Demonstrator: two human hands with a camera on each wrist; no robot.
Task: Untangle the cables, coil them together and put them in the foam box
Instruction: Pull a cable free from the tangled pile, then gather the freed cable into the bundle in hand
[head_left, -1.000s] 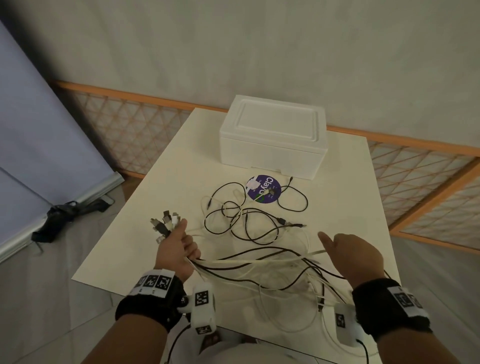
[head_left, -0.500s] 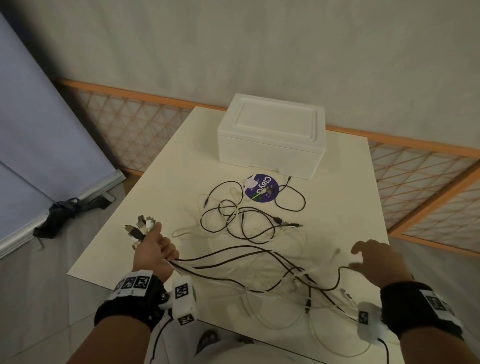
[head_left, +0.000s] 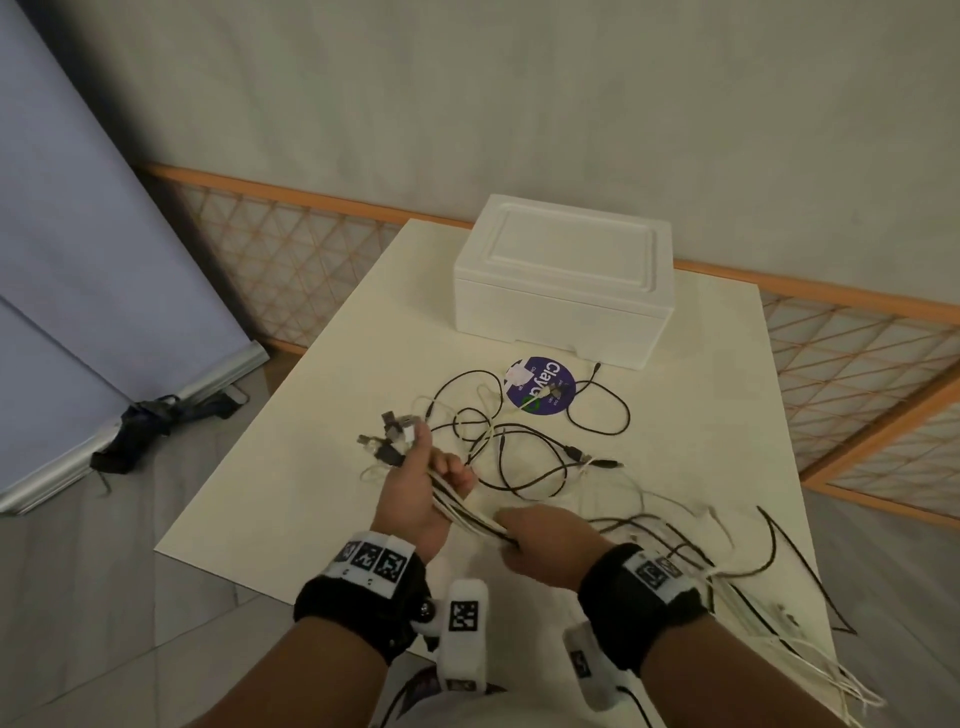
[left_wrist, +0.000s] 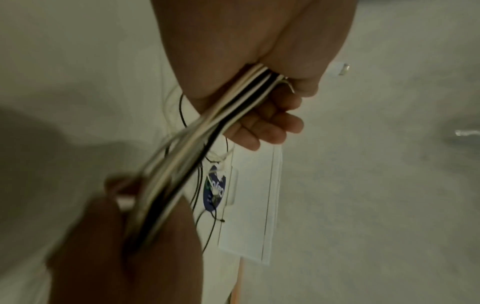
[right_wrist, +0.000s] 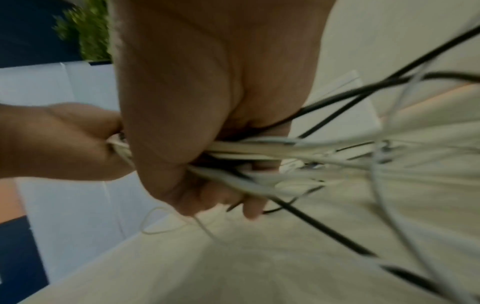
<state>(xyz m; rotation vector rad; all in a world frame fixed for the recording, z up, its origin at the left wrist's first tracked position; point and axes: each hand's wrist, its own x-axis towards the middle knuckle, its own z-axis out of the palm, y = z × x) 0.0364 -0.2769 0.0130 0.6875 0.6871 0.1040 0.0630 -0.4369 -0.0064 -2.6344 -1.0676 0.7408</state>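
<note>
My left hand (head_left: 423, 486) grips a bundle of black and white cables (head_left: 467, 512) just below their plug ends (head_left: 389, 439), which fan out above my fist. My right hand (head_left: 540, 545) grips the same bundle (left_wrist: 197, 148) right beside the left hand. Behind my right hand the loose cable lengths (right_wrist: 350, 156) spread out and trail over the table's front right edge (head_left: 810, 629). More black and white cable loops (head_left: 524, 447) lie tangled mid-table. The white foam box (head_left: 563, 280) stands with its lid on at the far side of the table.
A round purple sticker (head_left: 540, 387) lies on the cream table (head_left: 322, 415) in front of the box, under some cable. An orange lattice fence (head_left: 852, 358) runs behind and to the right. A grey panel (head_left: 78, 260) and a dark strap (head_left: 150, 421) are on the floor at left.
My right hand has come in from the right and closed round the bundle next to my left hand. The left hand has moved right and up with the plug ends.
</note>
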